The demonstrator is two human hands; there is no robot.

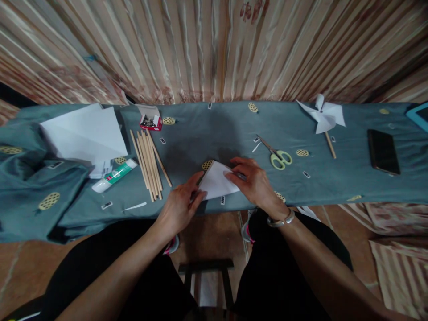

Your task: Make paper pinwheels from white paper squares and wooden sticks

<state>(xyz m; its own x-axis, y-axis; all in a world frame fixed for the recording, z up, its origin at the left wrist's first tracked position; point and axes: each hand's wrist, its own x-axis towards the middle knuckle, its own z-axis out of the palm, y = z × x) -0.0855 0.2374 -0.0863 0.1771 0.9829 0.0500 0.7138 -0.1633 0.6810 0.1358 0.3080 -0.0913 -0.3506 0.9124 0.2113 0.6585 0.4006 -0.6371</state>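
A folded piece of white paper [219, 180], roughly triangular, lies near the front edge of the cloth-covered table. My left hand [183, 198] pinches its left corner between thumb and fingers. At the opposite corner, my right hand [250, 180] is closed on the paper, thumb on top. Just right of that hand rest scissors [279, 158] with pale green handles, beside a thin paper scrap. To the left of my left hand lies a bundle of wooden sticks [147, 165].
White sheets [87, 133] and a glue stick [115, 176] lie at left, near a small red box [150, 121] of metal pins or clips. A paper pinwheel [323, 117] and a phone [383, 151] lie at right. Behind the table hangs a striped curtain [214, 49].
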